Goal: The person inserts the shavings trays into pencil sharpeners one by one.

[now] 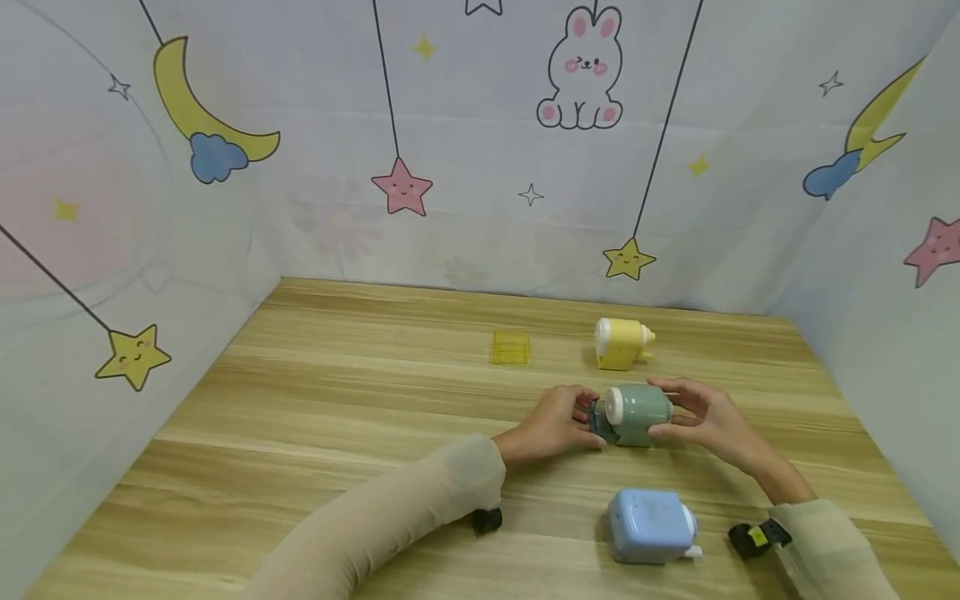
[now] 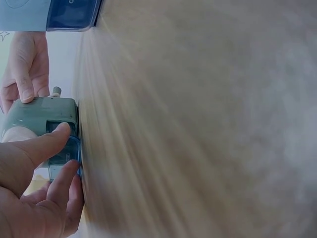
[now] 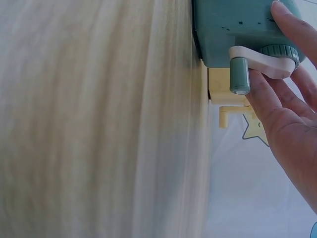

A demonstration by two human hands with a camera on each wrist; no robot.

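Observation:
A green crank pencil sharpener stands on the table between both hands. Its see-through blue shavings drawer sticks partly out of the body on the left side. My left hand pinches that drawer between thumb and fingers. On the other side my right hand grips the sharpener's body near the crank end, thumb towards me. In the right wrist view, the pale crank with its green knob hangs beside the fingers. What the drawer holds cannot be made out.
Nearest me lies a blue pencil sharpener, its white crank pointing right. Behind the green one stands a yellow sharpener. A loose see-through yellow drawer sits to its left. Patterned cloth walls enclose the table at the back and sides.

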